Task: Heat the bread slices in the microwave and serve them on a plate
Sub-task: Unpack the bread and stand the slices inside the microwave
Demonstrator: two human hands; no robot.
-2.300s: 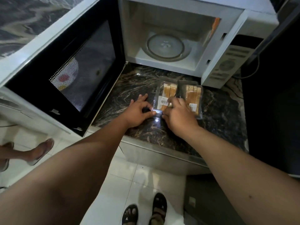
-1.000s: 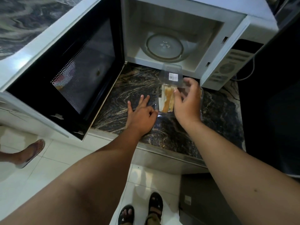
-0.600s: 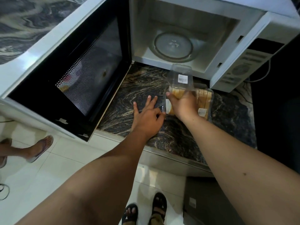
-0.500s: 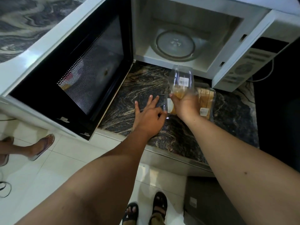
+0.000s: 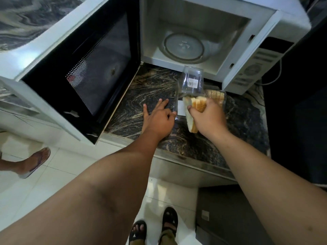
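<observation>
While my right hand (image 5: 208,119) curls round a stack of bread slices (image 5: 192,112), thumb on the near side and fingers over the top, I hold them just above the dark marbled surface (image 5: 146,89), tilted so their lower edges point toward me. My left hand (image 5: 159,119) lies flat on that surface with the fingers straight and spread, its thumb side touching the near edge of a clear plastic container (image 5: 177,106) from which the slices rise. That container's transparent lid (image 5: 192,82) stands open and upright behind the bread, a small barcode label on it. Just to the right, partly hidden by my right hand, a second clear pack (image 5: 216,96) of sliced bread sits on the surface, touching or nearly touching the first; I cannot tell which.

Behind both packs stands the white microwave (image 5: 230,55) with its cavity open and the round glass turntable (image 5: 184,45) bare inside. Its door (image 5: 85,71) swings out to the left, the dark mesh window facing me. The control panel (image 5: 251,68) is on the right side, with a cable (image 5: 277,75) trailing behind it.

Below the surface edge I see pale floor tiles (image 5: 70,174), my own two feet in dark sandals (image 5: 169,220), and another person's foot in a flip-flop (image 5: 33,163) at the left edge.
</observation>
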